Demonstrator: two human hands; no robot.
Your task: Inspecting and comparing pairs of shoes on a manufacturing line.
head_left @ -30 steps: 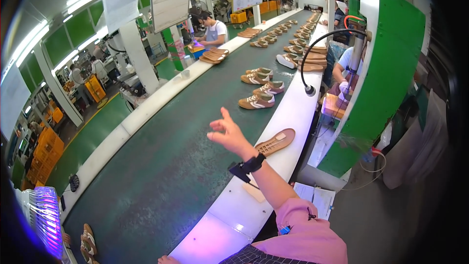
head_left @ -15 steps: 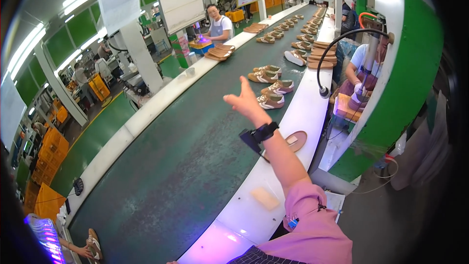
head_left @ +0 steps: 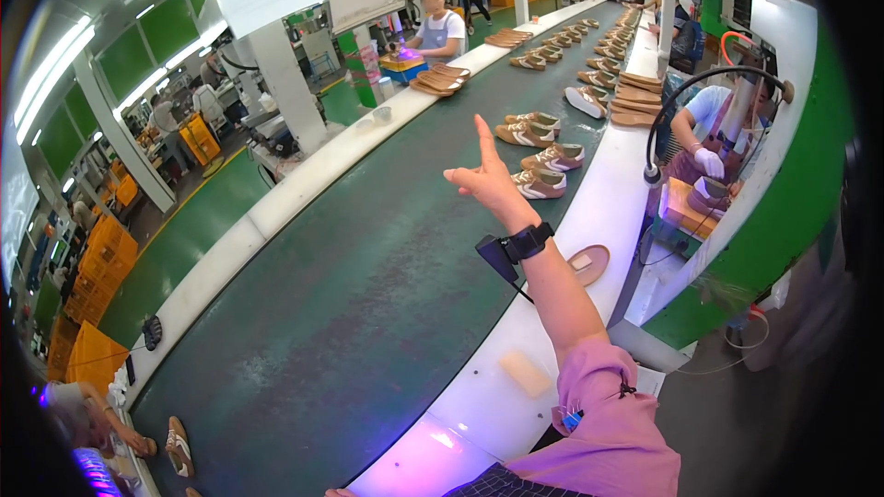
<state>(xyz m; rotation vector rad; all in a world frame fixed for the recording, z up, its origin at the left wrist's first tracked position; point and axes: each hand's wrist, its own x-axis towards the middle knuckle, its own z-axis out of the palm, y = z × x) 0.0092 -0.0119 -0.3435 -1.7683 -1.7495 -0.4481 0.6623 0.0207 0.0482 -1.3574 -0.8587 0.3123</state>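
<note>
My right hand (head_left: 493,180) reaches out over the green conveyor belt (head_left: 341,294). Its index finger points up the belt and its thumb sticks out to the left; nothing shows in it. A black band with a small box (head_left: 517,248) is strapped round that wrist. Just beyond the hand stand several tan and white sneakers (head_left: 541,184), close to the fingers but apparently not held. Only a sliver of my left hand (head_left: 339,492) shows at the lower edge, its fingers mostly cut off. At the belt's near left lies another sneaker (head_left: 179,446) on its side.
Along the belt's white right ledge (head_left: 497,336) lie an oval sole (head_left: 589,264) and a beige pad (head_left: 526,375). Stacked soles (head_left: 635,101) sit farther up. A green machine (head_left: 792,184) stands at right, a co-worker's gloved hand (head_left: 708,162) beside it. Another co-worker's hand (head_left: 138,442) is at lower left.
My view has shifted, so the scene sits farther right. My right index finger now stretches out more. The co-worker's hand at lower left has let go of the sneaker, which lies on the belt.
</note>
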